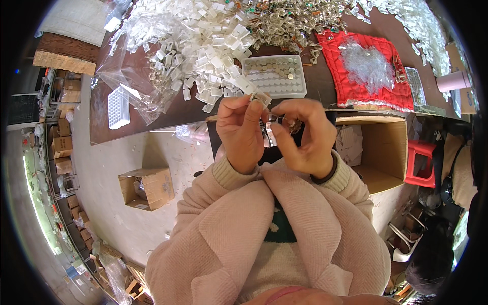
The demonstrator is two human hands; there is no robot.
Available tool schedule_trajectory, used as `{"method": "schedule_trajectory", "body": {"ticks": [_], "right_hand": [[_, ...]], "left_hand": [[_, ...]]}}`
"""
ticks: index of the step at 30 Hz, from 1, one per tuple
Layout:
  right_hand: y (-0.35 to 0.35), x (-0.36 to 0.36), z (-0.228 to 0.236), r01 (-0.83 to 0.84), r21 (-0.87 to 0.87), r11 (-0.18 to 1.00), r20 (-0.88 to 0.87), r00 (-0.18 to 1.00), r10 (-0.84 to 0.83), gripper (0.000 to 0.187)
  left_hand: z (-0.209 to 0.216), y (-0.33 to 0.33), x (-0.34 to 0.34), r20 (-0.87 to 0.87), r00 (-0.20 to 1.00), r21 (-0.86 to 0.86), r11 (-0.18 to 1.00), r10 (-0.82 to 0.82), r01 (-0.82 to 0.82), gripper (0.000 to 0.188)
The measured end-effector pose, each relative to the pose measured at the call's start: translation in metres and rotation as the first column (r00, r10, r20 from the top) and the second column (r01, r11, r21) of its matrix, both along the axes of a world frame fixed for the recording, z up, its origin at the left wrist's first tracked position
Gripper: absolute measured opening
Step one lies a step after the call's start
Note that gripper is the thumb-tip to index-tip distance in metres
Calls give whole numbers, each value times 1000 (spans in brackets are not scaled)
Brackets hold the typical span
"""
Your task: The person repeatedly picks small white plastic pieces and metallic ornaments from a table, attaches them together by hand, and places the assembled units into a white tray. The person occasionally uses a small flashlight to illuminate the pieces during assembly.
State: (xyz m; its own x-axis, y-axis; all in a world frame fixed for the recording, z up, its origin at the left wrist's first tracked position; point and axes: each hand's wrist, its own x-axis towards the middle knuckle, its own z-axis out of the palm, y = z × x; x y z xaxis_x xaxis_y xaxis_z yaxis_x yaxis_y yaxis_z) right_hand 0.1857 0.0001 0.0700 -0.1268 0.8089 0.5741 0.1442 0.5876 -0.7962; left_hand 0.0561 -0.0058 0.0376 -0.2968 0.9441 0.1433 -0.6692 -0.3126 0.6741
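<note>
Both of my hands are raised close together in front of my chest, at the table's near edge. Between thumb and fingers my left hand [241,133] pinches a small whitish clear plastic piece [261,97]. My right hand [311,141] has its fingers curled around a small shiny clear part [293,125], whose kind I cannot make out. Just beyond them lies a white tray [300,90] with rows of small round silvery pieces. Left of the tray spreads a heap of white plastic pieces [216,61]; behind it is a pile of amber-tinted clear parts [292,25].
A red quilted cloth [330,56] bears a pile of clear plastic bits [367,63]. At the table's left are a white ridged tray [118,108] and clear plastic film. Below stand an open cardboard box [384,152], a red stool [421,162] and a smaller carton [152,188]. Someone sits at right.
</note>
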Motion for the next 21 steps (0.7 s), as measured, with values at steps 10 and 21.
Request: {"method": "schedule_trajectory", "body": {"ticks": [10, 21], "right_hand": [[-1, -2, 6, -244, -488, 838, -370, 928, 55, 29], [-1, -5, 1, -325, -450, 832, -461, 882, 94, 31]], "left_hand": [[-3, -3, 3, -185, 979, 184, 982, 83, -48, 26], [-11, -5, -2, -222, 967, 218, 973, 126, -76, 24]]}}
